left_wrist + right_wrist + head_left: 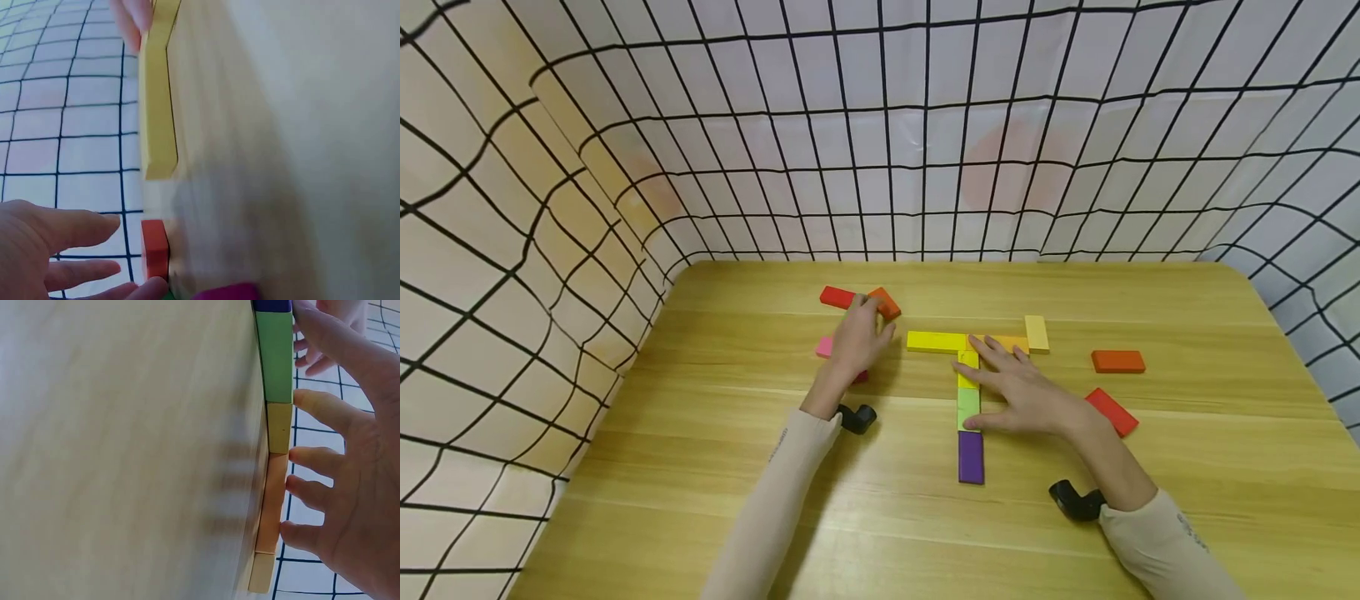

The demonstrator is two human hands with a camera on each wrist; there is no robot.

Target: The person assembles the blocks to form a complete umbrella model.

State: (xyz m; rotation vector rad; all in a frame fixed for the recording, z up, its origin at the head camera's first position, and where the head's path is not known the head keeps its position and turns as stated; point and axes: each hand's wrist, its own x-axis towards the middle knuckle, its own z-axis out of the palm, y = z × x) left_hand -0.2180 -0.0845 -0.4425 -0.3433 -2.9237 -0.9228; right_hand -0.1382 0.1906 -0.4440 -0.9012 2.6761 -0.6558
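Note:
My right hand spreads its fingers over a T-shaped row of flat blocks, fingertips resting on the orange block, the small yellow block and the light green block. A purple block forms the foot of the stem, and a long yellow block the left arm. At the crossbar's right end a pale yellow block stands crosswise. My left hand hovers with parted fingers over loose blocks: red, orange-red and pink. A green block is mostly hidden beneath it.
On the right lie an orange-red block and a red block. Black mesh netting closes off the wooden table at the back and both sides. A black camera piece sticks out from each wrist.

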